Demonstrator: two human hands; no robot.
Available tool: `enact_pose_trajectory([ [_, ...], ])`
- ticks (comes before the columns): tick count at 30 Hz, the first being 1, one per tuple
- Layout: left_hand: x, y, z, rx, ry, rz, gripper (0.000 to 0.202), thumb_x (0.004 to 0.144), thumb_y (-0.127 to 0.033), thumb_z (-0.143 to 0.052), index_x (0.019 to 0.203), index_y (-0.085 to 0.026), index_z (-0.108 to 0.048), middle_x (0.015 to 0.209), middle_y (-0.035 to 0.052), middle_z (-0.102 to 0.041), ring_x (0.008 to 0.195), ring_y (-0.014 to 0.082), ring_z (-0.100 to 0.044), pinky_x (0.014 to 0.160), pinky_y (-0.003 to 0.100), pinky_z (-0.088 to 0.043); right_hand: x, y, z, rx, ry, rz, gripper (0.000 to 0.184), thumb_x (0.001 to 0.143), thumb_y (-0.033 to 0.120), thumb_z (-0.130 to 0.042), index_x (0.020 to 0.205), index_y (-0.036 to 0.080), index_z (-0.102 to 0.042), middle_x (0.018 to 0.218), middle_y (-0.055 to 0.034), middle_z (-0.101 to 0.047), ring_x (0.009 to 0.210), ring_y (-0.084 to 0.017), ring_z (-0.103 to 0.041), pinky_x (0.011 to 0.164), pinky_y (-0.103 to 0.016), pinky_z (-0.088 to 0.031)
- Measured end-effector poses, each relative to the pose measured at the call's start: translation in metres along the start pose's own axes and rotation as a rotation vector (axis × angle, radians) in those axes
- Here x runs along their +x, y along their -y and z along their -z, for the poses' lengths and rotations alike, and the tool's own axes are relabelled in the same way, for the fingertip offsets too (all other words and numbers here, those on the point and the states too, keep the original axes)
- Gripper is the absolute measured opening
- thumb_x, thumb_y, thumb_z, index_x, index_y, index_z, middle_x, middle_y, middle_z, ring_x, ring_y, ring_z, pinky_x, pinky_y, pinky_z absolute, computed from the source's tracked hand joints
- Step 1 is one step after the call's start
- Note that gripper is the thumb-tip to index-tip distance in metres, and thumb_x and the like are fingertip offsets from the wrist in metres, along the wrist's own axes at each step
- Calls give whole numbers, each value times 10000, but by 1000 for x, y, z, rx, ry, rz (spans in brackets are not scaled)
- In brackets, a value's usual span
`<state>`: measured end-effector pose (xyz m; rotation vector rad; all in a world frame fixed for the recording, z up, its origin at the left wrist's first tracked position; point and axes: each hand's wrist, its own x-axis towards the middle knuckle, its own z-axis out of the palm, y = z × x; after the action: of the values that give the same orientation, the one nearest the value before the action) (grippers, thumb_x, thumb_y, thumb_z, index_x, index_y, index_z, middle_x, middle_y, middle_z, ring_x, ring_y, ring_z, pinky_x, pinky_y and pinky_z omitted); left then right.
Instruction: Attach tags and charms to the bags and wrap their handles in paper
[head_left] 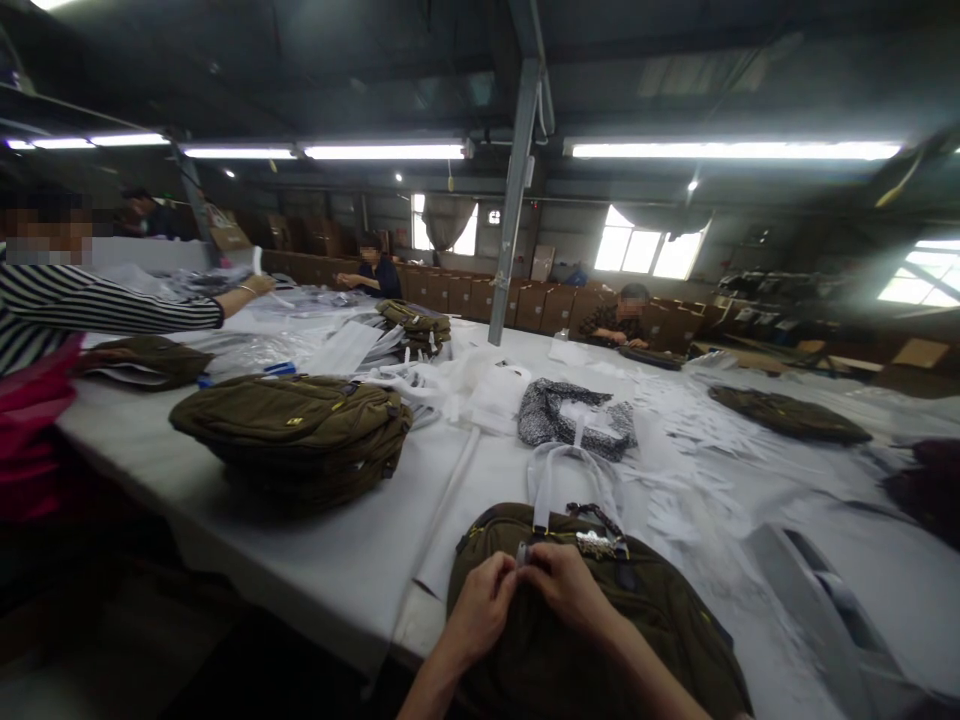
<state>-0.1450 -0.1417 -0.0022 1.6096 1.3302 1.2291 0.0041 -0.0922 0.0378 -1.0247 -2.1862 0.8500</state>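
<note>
An olive-green backpack [660, 610] lies on the white table right in front of me. White paper wrapping covers its handle [541, 500], which stands up from the top edge. My left hand [484, 595] and my right hand [562, 580] meet over the bag's upper left part, both with fingers closed in a pinch. Between the fingertips shows a small pale grey piece [523, 553], too small to name surely. Just right of the hands, a shiny silvery tag [594, 543] and a dark cord hang by the handle. My fingers hide the spot beneath them.
Stacked olive backpacks [300, 425] stand to the left. Black-and-white speckled material [551, 410] and white paper strips [675, 430] lie beyond my bag. A grey tape dispenser [832, 600] is at right. A co-worker in a striped sleeve [127, 300] works at left; others sit across the table.
</note>
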Motion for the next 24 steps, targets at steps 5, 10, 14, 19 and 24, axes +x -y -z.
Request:
enact_pose_trajectory([
  [5,-3,1,-9,-88,-95,71,230,870,-331,-393,789,-184,-549,737,-1,-572,707,143,-522,640,226,-384,8,8,14,109,171,50,176,730,121,-511,742,188,-673,715,20,-667,665,-157,-574,598,-219,-384],
  [10,-3,6,-16,-99,-205,123,214,856,-327,-405,757,-182,-527,688,-13,-528,681,143,-499,637,235,-379,10,-4,19,-5,-77,-11,199,745,158,-489,742,187,-685,710,-24,-677,682,-187,-598,640,-263,-423],
  [14,-4,8,-22,-69,-284,156,209,860,-329,-387,769,-189,-513,692,-10,-536,679,149,-512,648,247,-381,-2,-5,19,-41,-406,-164,202,779,235,-502,852,174,-680,830,-76,-692,790,-229,-620,745,-324,-451],
  [19,-6,6,-28,6,-339,186,190,854,-335,-396,784,-198,-507,684,-6,-549,648,156,-520,632,261,-380,-23,21,-9,125,-311,-182,219,783,229,-513,932,171,-663,888,-74,-693,831,-220,-636,756,-299,-481],
  [24,-8,4,-30,26,-344,189,185,858,-348,-402,805,-204,-507,709,6,-576,660,166,-544,636,274,-391,-21,26,-37,177,-311,-206,245,782,184,-469,946,153,-648,890,-84,-691,826,-217,-642,711,-278,-489],
])
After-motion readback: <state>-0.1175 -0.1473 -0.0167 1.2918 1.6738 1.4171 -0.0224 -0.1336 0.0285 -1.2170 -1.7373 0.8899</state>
